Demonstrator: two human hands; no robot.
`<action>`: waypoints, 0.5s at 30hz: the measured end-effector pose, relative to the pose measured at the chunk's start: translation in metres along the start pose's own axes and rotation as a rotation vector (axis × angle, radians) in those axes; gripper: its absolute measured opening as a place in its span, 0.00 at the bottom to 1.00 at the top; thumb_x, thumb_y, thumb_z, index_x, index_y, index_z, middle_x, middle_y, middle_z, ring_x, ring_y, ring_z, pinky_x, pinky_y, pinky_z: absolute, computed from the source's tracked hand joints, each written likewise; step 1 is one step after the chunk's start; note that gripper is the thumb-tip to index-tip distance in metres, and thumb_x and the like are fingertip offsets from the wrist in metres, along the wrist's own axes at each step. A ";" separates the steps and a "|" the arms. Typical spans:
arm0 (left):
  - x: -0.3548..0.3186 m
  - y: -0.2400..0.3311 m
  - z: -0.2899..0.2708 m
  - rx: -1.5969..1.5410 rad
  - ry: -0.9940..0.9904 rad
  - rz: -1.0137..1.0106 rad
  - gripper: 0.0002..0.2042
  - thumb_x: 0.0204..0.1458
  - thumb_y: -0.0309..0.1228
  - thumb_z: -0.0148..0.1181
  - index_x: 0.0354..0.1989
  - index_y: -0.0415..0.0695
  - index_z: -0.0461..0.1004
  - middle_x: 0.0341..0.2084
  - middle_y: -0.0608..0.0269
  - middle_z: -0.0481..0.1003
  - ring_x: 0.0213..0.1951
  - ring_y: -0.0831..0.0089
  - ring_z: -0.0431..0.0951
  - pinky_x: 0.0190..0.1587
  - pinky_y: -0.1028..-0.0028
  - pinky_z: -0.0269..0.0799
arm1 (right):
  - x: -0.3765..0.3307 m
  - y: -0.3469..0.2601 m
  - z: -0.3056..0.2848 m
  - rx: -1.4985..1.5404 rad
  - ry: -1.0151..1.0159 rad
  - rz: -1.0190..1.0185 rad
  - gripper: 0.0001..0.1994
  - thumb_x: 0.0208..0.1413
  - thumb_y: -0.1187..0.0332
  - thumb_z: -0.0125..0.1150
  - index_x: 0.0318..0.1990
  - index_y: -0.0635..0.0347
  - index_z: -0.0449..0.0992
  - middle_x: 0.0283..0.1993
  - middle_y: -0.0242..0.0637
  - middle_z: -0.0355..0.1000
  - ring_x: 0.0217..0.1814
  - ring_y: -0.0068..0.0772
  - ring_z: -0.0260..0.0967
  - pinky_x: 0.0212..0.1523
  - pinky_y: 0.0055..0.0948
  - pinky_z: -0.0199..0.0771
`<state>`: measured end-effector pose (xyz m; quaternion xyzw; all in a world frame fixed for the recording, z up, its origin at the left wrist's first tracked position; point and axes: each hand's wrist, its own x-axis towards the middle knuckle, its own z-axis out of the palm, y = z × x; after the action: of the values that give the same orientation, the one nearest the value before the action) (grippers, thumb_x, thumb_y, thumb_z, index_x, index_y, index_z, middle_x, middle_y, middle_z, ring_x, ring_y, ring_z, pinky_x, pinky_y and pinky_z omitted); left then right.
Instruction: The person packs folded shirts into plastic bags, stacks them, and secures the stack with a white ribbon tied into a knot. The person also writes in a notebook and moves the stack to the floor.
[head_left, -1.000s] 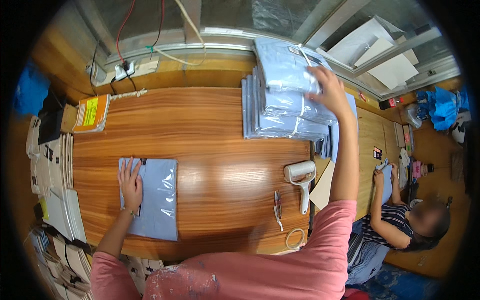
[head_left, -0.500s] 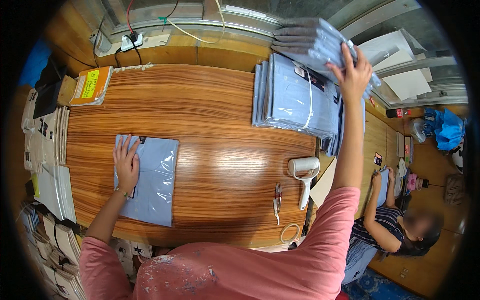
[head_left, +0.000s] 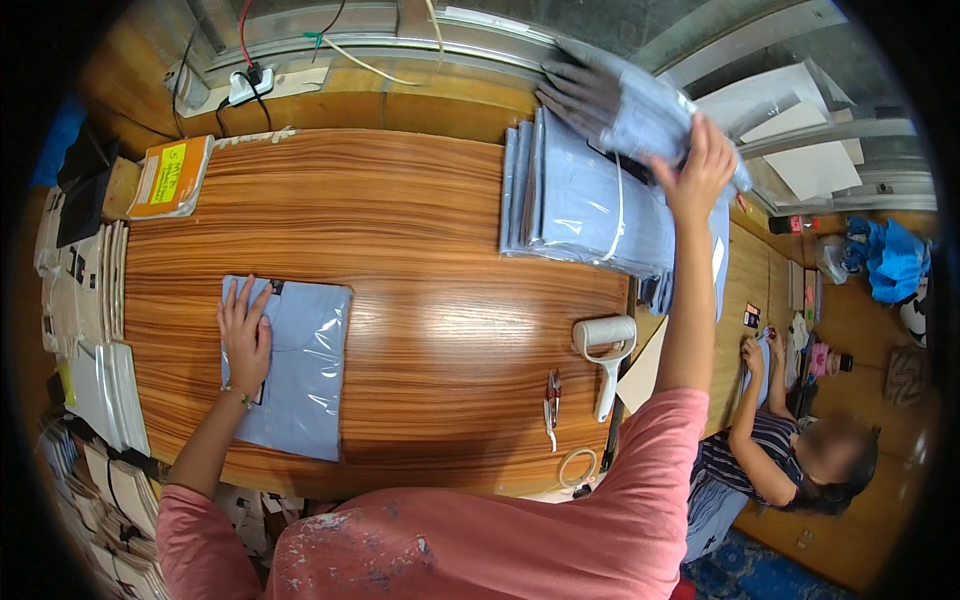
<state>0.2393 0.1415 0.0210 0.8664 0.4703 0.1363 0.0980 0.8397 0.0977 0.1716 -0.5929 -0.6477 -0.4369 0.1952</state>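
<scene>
A folded light blue shirt in a clear plastic bag (head_left: 300, 370) lies on the wooden table to the left. My left hand (head_left: 243, 328) rests flat on its left part, fingers extended. At the far right, a tied stack of bagged blue shirts (head_left: 590, 205) has a white band around it. My right hand (head_left: 700, 170) reaches over it and grips the near right edge of several more bagged shirts (head_left: 640, 105), which lean tilted above the stack. Motion blurs these upper shirts, and their undersides are partly hidden.
A white lint roller (head_left: 605, 335), thread snips (head_left: 553, 400) and a tape ring (head_left: 577, 467) lie at the table's right. Orange books (head_left: 170, 175) and piled packages (head_left: 85, 270) line the left edge. A co-worker (head_left: 770, 450) handles blue cloth at right.
The upper bagged shirts and my right hand have shifted slightly, with the hand's fingers now closer together. My left hand stays on the single bagged shirt. The whole view has moved a little.
</scene>
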 end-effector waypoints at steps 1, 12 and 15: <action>0.002 0.001 -0.001 -0.005 0.001 0.004 0.19 0.55 0.28 0.40 0.56 0.49 0.67 0.62 0.59 0.57 0.65 0.55 0.48 0.64 0.50 0.35 | -0.022 -0.005 -0.002 0.033 -0.060 0.003 0.40 0.38 0.41 0.62 0.59 0.51 0.62 0.56 0.40 0.63 0.58 0.44 0.58 0.55 0.46 0.50; -0.003 -0.005 0.004 -0.009 0.037 0.014 0.19 0.54 0.26 0.43 0.55 0.51 0.68 0.61 0.62 0.58 0.65 0.57 0.49 0.64 0.50 0.36 | -0.123 -0.170 -0.083 1.105 0.132 1.688 0.24 0.57 0.63 0.53 0.56 0.64 0.55 0.53 0.48 0.59 0.59 0.43 0.55 0.59 0.44 0.57; -0.005 -0.004 0.004 -0.019 0.051 0.009 0.19 0.54 0.27 0.44 0.55 0.51 0.68 0.61 0.62 0.58 0.65 0.57 0.49 0.64 0.51 0.37 | -0.135 -0.170 -0.073 1.633 0.203 2.169 0.21 0.58 0.65 0.51 0.54 0.65 0.54 0.51 0.48 0.59 0.57 0.44 0.56 0.58 0.45 0.60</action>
<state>0.2350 0.1398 0.0152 0.8638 0.4674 0.1632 0.0935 0.6908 -0.0268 0.0503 -0.4817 0.0853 0.3981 0.7760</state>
